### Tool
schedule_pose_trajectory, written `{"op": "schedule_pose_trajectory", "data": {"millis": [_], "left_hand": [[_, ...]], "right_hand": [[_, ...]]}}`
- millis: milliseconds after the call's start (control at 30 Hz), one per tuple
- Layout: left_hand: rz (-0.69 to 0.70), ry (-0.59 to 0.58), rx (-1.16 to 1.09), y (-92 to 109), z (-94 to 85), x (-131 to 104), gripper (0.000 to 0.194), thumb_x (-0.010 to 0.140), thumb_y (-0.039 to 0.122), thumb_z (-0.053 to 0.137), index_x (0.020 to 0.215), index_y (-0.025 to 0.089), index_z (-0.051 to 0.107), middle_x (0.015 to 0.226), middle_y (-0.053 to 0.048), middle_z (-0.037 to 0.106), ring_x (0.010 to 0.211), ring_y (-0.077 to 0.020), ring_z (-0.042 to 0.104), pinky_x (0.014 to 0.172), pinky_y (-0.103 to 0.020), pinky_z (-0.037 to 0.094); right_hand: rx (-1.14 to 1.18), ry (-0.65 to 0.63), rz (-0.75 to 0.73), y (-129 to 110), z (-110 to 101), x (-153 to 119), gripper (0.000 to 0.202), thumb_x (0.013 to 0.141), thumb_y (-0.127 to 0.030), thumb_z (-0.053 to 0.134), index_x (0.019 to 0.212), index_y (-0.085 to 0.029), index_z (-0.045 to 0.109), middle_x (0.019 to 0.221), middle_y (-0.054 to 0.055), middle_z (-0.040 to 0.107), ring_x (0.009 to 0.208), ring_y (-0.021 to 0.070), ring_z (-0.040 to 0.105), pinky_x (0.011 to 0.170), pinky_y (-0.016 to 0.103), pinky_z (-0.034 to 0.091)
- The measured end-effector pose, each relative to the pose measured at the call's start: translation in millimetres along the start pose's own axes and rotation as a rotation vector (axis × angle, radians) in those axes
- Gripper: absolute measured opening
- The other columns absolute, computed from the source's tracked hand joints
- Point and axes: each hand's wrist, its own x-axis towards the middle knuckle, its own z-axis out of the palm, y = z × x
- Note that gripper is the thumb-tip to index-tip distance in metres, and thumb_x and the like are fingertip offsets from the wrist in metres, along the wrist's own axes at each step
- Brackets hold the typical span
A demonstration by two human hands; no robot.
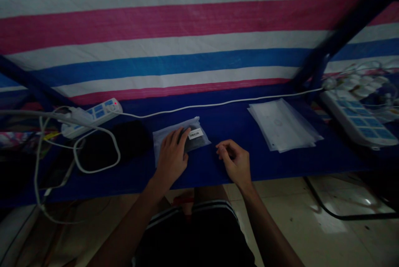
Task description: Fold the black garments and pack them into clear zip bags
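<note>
Your left hand (pixel 172 160) lies flat and open on the bagged item (pixel 182 139), its length running right toward your right hand (pixel 236 162), loosely curled, apparently empty, just beside it.

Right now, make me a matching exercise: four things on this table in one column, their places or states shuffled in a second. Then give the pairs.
Things
1. left hand
2. right hand
3. stack of clear bags
4. power strip

Places or states
A. far left of the blue table, red light lit
B. flat on the barcoded packet
C. fingers curled, beside the packet
D. lying right of both hands

Pairs: 1-B, 2-C, 3-D, 4-A
</note>
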Motion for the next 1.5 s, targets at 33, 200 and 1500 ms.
{"op": "schedule_pose_trajectory", "data": {"millis": [33, 200, 1500], "left_hand": [[0.003, -0.003, 0.014, -3.1, 1.1, 2.9, 0.086, 0.079, 0.002, 0.060, 0.159, 0.023, 0.037, 0.161, -0.013, 0.047, 0.144, -0.0357, 0.047, 0.120, -0.056, 0.042], [0.060, 0.036, 0.033, -4.9, -8.2, 17.3, 0.082, 0.082, -0.002, 0.050, 0.158, 0.028, 0.043, 0.156, -0.009, 0.055, 0.137, -0.0324, 0.055, 0.116, -0.054, 0.046], [-0.145, 0.053, 0.255, -63.5, 6.1, 102.2, 0.056, 0.101, 0.038, 0.051, 0.153, 0.020, 0.053, 0.139, -0.020, 0.059, 0.125, -0.0418, 0.057, 0.103, -0.059, 0.047]], "right_hand": [[-0.002, 0.000, -0.003, 0.1, -0.1, 0.2, 0.026, 0.100, -0.042, 0.059, 0.090, -0.021, 0.071, 0.073, 0.000, 0.069, 0.060, 0.0144, 0.064, 0.059, 0.026, 0.047], [-0.014, -0.001, -0.006, 0.9, 0.5, 0.8, 0.027, 0.100, -0.042, 0.057, 0.090, -0.021, 0.070, 0.071, 0.000, 0.068, 0.059, 0.0145, 0.063, 0.058, 0.026, 0.047], [-0.031, -0.017, -0.010, 0.2, 0.2, 1.3, 0.029, 0.101, -0.044, 0.056, 0.089, -0.022, 0.070, 0.069, 0.001, 0.069, 0.057, 0.0151, 0.063, 0.056, 0.026, 0.046]]}}
